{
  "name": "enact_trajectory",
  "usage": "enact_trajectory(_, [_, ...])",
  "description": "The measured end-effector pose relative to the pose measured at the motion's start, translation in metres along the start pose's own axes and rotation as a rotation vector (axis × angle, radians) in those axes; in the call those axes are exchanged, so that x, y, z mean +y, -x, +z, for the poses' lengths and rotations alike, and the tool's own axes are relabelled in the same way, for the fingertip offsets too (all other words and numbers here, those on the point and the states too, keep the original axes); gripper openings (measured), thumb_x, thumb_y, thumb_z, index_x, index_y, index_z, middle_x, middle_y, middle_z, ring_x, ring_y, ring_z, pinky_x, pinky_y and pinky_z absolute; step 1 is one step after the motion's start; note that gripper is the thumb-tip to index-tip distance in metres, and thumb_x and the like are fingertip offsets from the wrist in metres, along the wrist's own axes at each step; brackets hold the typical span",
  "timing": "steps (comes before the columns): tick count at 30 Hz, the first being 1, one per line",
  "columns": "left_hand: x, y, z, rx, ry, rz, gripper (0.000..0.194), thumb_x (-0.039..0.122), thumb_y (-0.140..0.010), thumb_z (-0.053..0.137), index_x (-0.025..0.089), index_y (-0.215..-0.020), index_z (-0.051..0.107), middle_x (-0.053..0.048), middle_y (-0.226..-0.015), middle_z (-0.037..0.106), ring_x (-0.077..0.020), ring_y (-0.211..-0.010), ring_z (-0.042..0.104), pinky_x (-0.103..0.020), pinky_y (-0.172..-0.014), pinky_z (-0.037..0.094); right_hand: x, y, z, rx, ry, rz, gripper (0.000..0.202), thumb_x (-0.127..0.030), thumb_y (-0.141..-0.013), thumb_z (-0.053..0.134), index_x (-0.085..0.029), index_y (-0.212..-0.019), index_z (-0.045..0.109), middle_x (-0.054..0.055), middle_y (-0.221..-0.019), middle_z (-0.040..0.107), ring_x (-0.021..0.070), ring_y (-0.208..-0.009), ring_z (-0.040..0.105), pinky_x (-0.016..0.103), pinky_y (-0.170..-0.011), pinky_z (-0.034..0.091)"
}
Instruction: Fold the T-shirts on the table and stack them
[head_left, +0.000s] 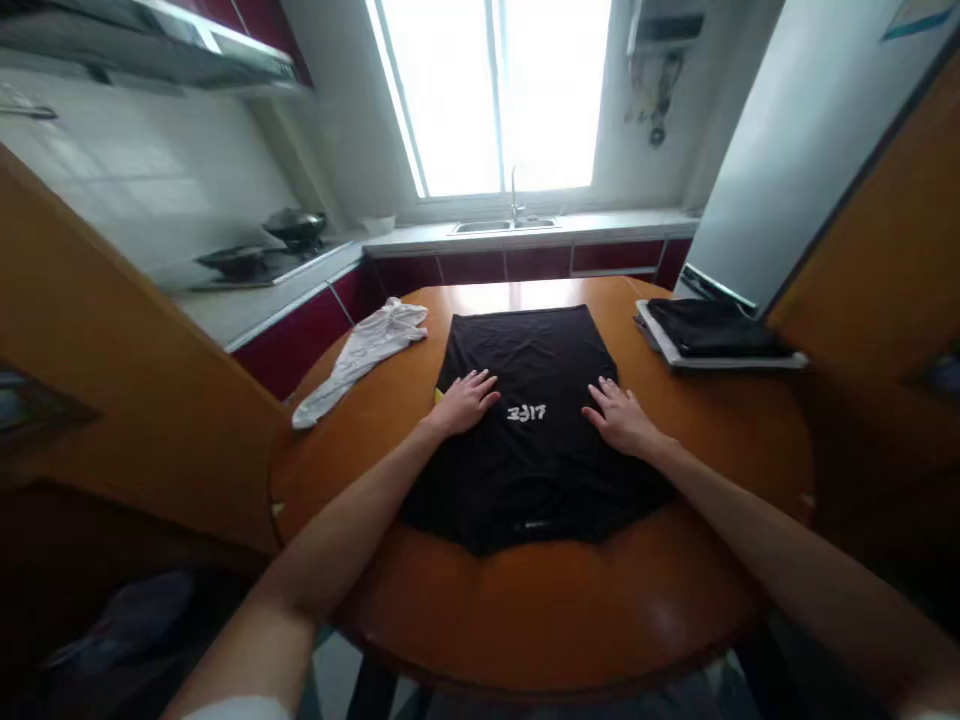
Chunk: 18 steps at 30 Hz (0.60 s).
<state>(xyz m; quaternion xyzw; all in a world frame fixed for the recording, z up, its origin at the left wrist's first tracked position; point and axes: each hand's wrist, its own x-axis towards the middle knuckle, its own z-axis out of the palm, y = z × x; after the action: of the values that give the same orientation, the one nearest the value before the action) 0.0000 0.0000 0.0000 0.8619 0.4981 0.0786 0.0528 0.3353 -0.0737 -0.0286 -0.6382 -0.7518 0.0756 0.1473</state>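
Note:
A black T-shirt [536, 470] lies spread on the wooden table, its neckline toward me and its hem toward the window. White lettering on its chest appears upside down from my side. My left hand [466, 402] rests flat on the shirt's left side, fingers stretched out. Across from it, my right hand [619, 416] lies on the right edge with its fingers apart. A small yellow patch shows beside my left wrist, and I cannot tell what it belongs to.
The round table [570, 620] fills the middle. A crumpled white garment [367, 355] lies at its left, and folded clothes [720, 330] are stacked at its right. Beyond are a counter with a sink [506, 225], pans [296, 225] on a stove, and a fridge [810, 130].

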Motion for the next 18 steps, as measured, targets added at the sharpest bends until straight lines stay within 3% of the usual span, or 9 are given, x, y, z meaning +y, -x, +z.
enact_trajectory(3, [-0.001,0.0,0.001,0.033,0.006,-0.002,0.055,0.049,-0.105,0.032,0.021,-0.151,0.045,-0.012,-0.161,0.037,-0.0333,-0.151,0.027,-0.058,-0.119,0.024,-0.003,0.0,-0.005,0.104,-0.028,0.007,0.06,-0.045,-0.101,0.042,-0.013,-0.153,0.042,0.02,-0.162,0.031,0.0333,-0.151,0.026,0.06,-0.12,0.023])
enact_trajectory(6, [-0.004,0.0,-0.008,0.144,0.085,0.036,0.052,0.047,-0.104,0.036,0.02,-0.146,0.052,-0.012,-0.156,0.045,-0.0301,-0.149,0.034,-0.053,-0.12,0.028,-0.007,0.001,-0.011,0.197,-0.092,-0.013,0.055,-0.042,-0.1,0.043,-0.017,-0.149,0.047,0.017,-0.161,0.036,0.032,-0.15,0.029,0.06,-0.119,0.024])
enact_trajectory(9, [-0.003,0.001,-0.032,0.281,0.239,0.131,0.049,0.048,-0.101,0.045,0.017,-0.134,0.062,-0.013,-0.142,0.058,-0.0266,-0.134,0.052,-0.042,-0.114,0.039,-0.01,0.004,-0.022,0.287,-0.182,-0.066,0.049,-0.036,-0.098,0.047,-0.016,-0.142,0.056,0.017,-0.157,0.042,0.0312,-0.148,0.034,0.057,-0.119,0.027])
enact_trajectory(11, [0.002,0.005,-0.054,0.311,0.345,0.201,0.043,0.046,-0.097,0.053,0.017,-0.124,0.068,-0.012,-0.127,0.067,-0.0239,-0.116,0.063,-0.036,-0.103,0.049,-0.011,0.007,-0.033,0.356,-0.258,-0.128,0.041,-0.034,-0.096,0.051,-0.016,-0.13,0.064,0.017,-0.148,0.053,0.0303,-0.141,0.045,0.052,-0.117,0.034])
enact_trajectory(15, [0.023,0.032,-0.095,0.205,0.459,0.327,0.034,0.041,-0.094,0.063,0.017,-0.116,0.073,-0.009,-0.104,0.071,-0.0176,-0.09,0.068,-0.025,-0.078,0.053,-0.014,0.025,-0.062,0.421,-0.396,-0.258,0.022,-0.03,-0.094,0.056,-0.02,-0.105,0.073,0.01,-0.113,0.07,0.0254,-0.109,0.065,0.042,-0.1,0.05])
enact_trajectory(18, [0.033,0.068,-0.106,0.048,0.439,0.461,0.03,0.038,-0.095,0.065,0.017,-0.113,0.075,-0.009,-0.101,0.07,-0.0152,-0.085,0.067,-0.022,-0.075,0.051,-0.014,0.051,-0.077,0.366,-0.428,-0.363,0.016,-0.027,-0.095,0.057,-0.022,-0.099,0.073,0.007,-0.101,0.069,0.0224,-0.097,0.066,0.037,-0.089,0.053])
